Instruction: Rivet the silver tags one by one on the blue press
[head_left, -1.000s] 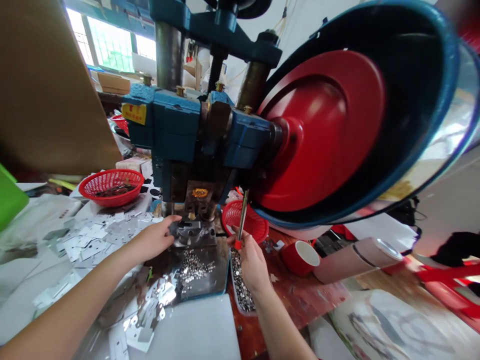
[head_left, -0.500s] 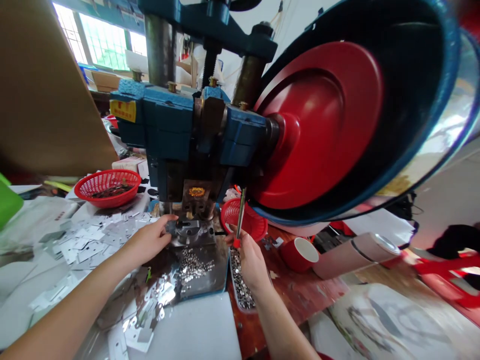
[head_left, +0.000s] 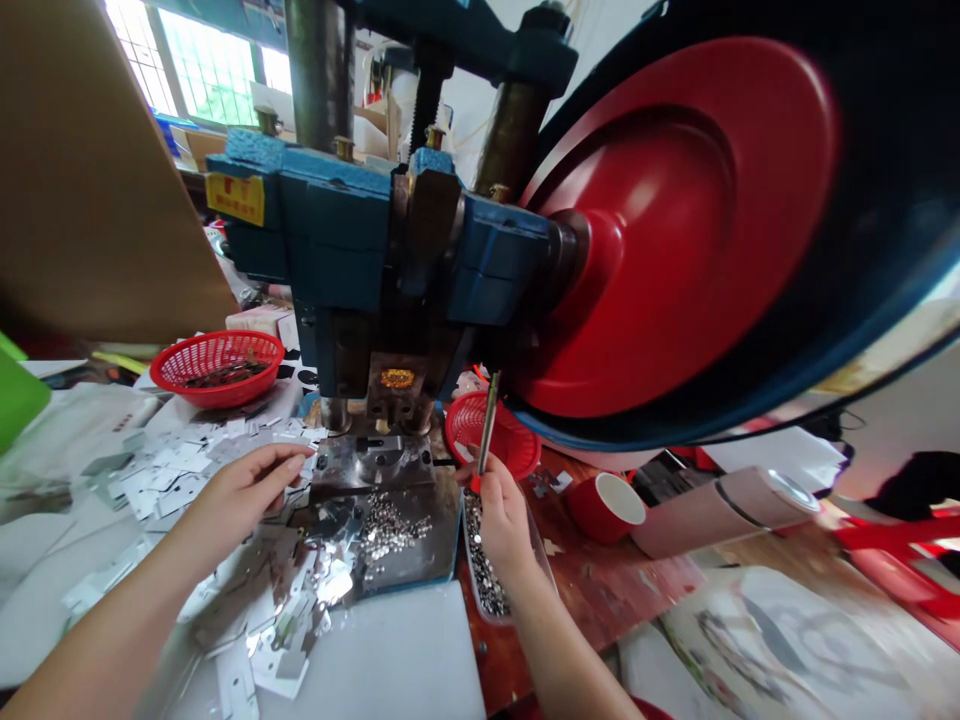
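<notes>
A blue press [head_left: 334, 240] with a big red wheel stands ahead, and its metal die block [head_left: 375, 463] sits low under the ram. My left hand [head_left: 251, 485] is just left of the die block, over flat metal pieces [head_left: 176, 475]; its fingers are bent together, and what they hold, if anything, is too small to tell. My right hand [head_left: 501, 515] grips upright tweezers [head_left: 487, 425] with a red part low on them, right of the die. Small shiny parts [head_left: 390, 530] lie on the plate before the die. Below my right hand is a clear tray [head_left: 487, 580] of small metal parts.
The red wheel [head_left: 675, 230] fills the upper right. Red baskets stand at the left [head_left: 217, 370] and behind my right hand [head_left: 517, 445]. A red cup [head_left: 607, 507] and a pink cylinder [head_left: 720, 510] are on the right. Brown board [head_left: 97, 180] rises at the left.
My left hand has moved left off the die block, where its fingers rested before. My right hand still grips the tweezers in nearly the same place. The view has shifted closer to the press.
</notes>
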